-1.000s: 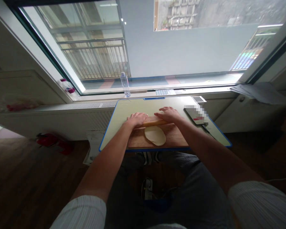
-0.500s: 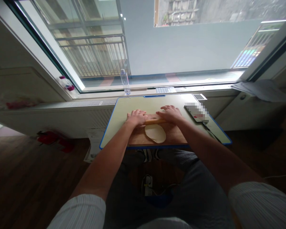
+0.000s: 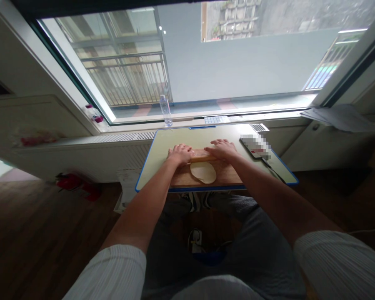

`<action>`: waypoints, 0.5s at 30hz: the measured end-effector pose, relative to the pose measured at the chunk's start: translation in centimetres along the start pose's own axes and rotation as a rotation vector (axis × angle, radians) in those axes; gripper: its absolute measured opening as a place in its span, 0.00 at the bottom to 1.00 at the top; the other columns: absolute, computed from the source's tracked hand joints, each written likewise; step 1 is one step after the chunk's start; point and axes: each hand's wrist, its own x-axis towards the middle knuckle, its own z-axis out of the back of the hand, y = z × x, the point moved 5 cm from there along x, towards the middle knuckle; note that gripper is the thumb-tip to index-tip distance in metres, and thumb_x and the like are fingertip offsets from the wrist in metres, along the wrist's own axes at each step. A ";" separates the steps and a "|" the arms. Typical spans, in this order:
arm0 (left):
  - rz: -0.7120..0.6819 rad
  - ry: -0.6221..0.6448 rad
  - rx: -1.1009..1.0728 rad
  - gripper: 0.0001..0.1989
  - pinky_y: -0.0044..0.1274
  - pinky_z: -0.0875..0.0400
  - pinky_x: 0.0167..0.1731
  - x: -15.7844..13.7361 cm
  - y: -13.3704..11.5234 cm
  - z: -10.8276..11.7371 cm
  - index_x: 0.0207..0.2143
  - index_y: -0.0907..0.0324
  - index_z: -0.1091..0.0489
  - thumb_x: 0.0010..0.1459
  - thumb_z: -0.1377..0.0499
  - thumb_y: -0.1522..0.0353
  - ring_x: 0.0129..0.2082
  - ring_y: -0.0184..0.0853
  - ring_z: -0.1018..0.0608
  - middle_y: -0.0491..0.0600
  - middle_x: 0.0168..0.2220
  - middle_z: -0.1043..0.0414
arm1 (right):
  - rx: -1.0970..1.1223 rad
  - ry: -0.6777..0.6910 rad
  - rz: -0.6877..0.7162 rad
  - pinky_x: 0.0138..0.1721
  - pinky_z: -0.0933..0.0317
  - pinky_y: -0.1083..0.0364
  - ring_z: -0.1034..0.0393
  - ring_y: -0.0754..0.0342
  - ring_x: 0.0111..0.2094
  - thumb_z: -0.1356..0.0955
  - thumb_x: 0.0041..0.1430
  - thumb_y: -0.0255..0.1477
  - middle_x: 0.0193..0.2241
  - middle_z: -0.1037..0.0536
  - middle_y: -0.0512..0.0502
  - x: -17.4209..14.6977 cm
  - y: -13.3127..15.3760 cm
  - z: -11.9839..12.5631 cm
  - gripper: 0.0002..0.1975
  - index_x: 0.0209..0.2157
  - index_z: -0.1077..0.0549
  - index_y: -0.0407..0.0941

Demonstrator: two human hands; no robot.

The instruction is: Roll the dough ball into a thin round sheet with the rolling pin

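Observation:
A wooden rolling pin (image 3: 203, 158) lies crosswise on a wooden board (image 3: 184, 178). My left hand (image 3: 180, 154) covers its left end, the fingers reaching over it. Over the right end is my right hand (image 3: 222, 149), its fingers extended forward past the pin. Just on the near side of the pin sits a flat, pale, roundish sheet of dough (image 3: 203, 172). The pin's two ends are hidden beneath my hands.
The board rests on a small blue-edged table (image 3: 162, 143). A dark-handled flat object (image 3: 254, 148), partly pixelated, lies at its right. A clear bottle (image 3: 166, 110) stands on the sill behind. A red fire extinguisher (image 3: 78, 185) is on the floor at left.
My hands stay on the rolling pin, which has hardly moved against the board. The whole view has tilted slightly, and the dough still lies on the near side.

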 end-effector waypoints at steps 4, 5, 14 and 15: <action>-0.011 0.005 0.005 0.30 0.49 0.42 0.75 -0.1 0.0 0.0 0.71 0.41 0.31 0.74 0.56 0.50 0.75 0.48 0.34 0.48 0.78 0.38 | -0.014 0.005 -0.009 0.72 0.46 0.35 0.38 0.34 0.72 0.37 0.70 0.57 0.74 0.30 0.40 -0.1 0.2 0.1 0.38 0.71 0.26 0.50; -0.011 0.001 0.006 0.30 0.48 0.42 0.75 -0.1 0.0 0.0 0.71 0.41 0.30 0.74 0.56 0.50 0.75 0.48 0.34 0.48 0.78 0.37 | -0.013 -0.001 -0.011 0.72 0.46 0.35 0.38 0.34 0.72 0.37 0.69 0.57 0.74 0.29 0.40 -0.2 0.2 0.1 0.38 0.70 0.26 0.50; -0.045 -0.067 0.010 0.29 0.46 0.41 0.74 -0.3 0.0 -0.2 0.68 0.43 0.28 0.75 0.56 0.51 0.73 0.47 0.32 0.49 0.76 0.35 | -0.023 -0.033 -0.003 0.71 0.44 0.35 0.38 0.33 0.71 0.37 0.70 0.57 0.74 0.29 0.40 -1.0 0.3 0.5 0.37 0.69 0.24 0.50; -0.048 -0.079 0.011 0.28 0.46 0.41 0.74 -0.3 0.0 -0.2 0.68 0.44 0.28 0.75 0.56 0.51 0.73 0.47 0.32 0.49 0.76 0.34 | -0.029 -0.032 0.000 0.71 0.44 0.35 0.37 0.34 0.71 0.38 0.71 0.57 0.74 0.29 0.40 -1.2 0.3 0.5 0.37 0.69 0.24 0.50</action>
